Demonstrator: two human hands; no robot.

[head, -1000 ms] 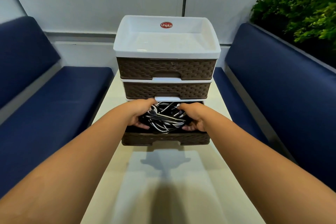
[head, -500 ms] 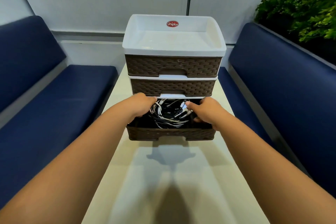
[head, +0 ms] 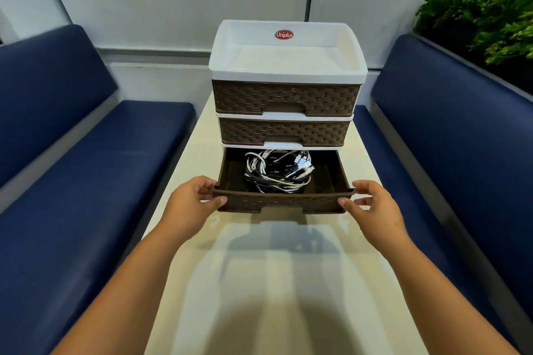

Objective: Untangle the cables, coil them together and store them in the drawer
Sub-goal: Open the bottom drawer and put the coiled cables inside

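Brown woven drawer [head: 284, 202], bottom of three, pulled out on pale table [head: 259, 297]; coiled black-and-white cables [head: 278, 171] lying inside toward back. Left hand [head: 191, 204] pinching front left corner, right hand [head: 372, 204] pinching front right corner. Likely snags: uneven push jamming it askew; raised loops catching under middle drawer [head: 285, 131]. Blue benches [head: 86, 167] flanking, plant [head: 484, 17] far right; nothing blocking travel.
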